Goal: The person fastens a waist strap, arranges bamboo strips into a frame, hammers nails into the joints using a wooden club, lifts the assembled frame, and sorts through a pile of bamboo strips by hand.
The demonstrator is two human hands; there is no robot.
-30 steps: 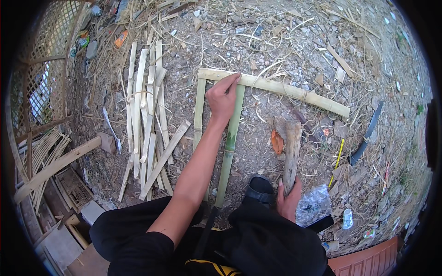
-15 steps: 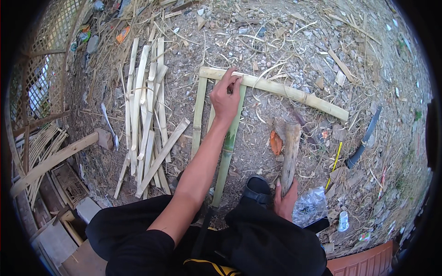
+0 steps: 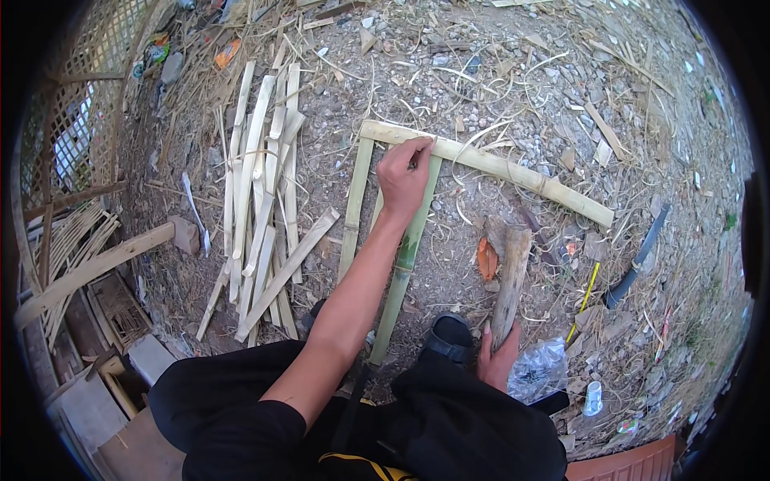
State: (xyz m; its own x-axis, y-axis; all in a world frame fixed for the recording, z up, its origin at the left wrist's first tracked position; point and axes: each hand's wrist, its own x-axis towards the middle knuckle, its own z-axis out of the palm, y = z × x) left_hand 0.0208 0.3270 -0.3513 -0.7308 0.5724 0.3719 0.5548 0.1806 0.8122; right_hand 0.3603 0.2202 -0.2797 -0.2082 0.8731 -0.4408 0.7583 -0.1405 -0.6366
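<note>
Left hand (image 3: 403,180) is pinching tighter than a half second ago, index finger curling lower; framing is shifting slightly too. Strip pile (image 3: 261,200) is lying left of the work. Left fingertips are meeting at the crosspiece (image 3: 513,173), just beside its joint with the green upright (image 3: 407,250); can't tell if they're holding anything. Both pieces are lying ahead of the person. Looks like joint positioning; next move is calling for steady fingertips. Right hand (image 3: 499,359), well apart, is still gripping the wooden billet (image 3: 511,280).
</note>
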